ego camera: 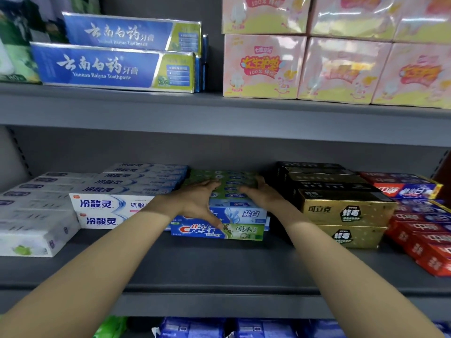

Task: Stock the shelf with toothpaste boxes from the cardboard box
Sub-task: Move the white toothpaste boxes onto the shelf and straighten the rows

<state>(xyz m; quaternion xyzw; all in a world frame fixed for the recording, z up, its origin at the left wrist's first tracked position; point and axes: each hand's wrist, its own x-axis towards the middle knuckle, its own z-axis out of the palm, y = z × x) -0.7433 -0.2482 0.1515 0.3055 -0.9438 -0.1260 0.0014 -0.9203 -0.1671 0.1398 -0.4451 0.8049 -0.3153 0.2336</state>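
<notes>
The green-and-blue Crest toothpaste boxes (227, 191) sit stacked mid-shelf, set back from the front edge of the grey middle shelf (219, 264). The left hand (197, 201) lies spread over the stack's left end, thumb reaching down the front of the lowest Crest box (217, 231); the right hand (262, 193) rests flat on the right end, fingers fairly straight. Neither hand appears to grip a box; both seem to press and square the pile. White Lengsuanling boxes (109, 206) touch the stack on the left, gold-and-black boxes (341, 211) stand just beside it on the right. The cardboard box is out of view. Uneven pushing could skew the upper boxes, or nudge the neighbouring rows out of line.
</notes>
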